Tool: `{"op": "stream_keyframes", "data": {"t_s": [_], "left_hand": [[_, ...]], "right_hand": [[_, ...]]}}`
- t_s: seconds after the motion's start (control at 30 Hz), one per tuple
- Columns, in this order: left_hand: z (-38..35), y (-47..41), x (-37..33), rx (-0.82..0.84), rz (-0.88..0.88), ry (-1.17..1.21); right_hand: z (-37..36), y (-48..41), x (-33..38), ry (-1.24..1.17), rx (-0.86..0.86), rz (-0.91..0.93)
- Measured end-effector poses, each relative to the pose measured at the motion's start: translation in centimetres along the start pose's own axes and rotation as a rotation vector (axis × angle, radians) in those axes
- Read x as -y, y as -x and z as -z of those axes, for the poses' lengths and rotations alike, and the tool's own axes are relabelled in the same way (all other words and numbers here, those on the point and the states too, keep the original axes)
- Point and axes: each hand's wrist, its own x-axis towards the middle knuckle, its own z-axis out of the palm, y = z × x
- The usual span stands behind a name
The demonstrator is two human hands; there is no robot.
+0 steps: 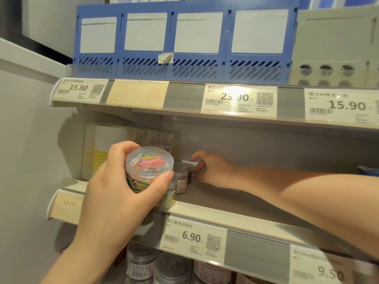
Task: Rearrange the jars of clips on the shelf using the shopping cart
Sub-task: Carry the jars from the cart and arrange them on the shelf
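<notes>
My left hand (123,189) grips a clear round jar of coloured paper clips (148,167) in front of the middle shelf (235,203), fingers over its lid and thumb along its side. Behind it stand more clip jars (181,178) on that shelf. My right hand (211,169) reaches deep into the shelf, its fingers curled round a small jar (189,171) at the back of the row. The shopping cart is not in view.
Blue file boxes (184,42) and a grey one (336,48) stand on the top shelf. A white and yellow box (102,148) sits at the middle shelf's left. Several clip jars (160,265) fill the shelf below. Price tags line the shelf edges. A wall closes the left.
</notes>
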Motion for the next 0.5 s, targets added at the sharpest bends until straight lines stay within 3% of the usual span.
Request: {"op": "stream_keyframes", "data": {"t_s": [0.4,0.5], "left_hand": [[-0.5,-0.2,-1.9,0.052,-0.056,-0.056],[-0.9,-0.4,-2.9,0.078,-0.081,-0.107]], "right_hand": [[3.6,3.5,1.1,-0.125,-0.032,0.133],[4.3,5.4,1.9,-0.219,0.05,0.198]]}}
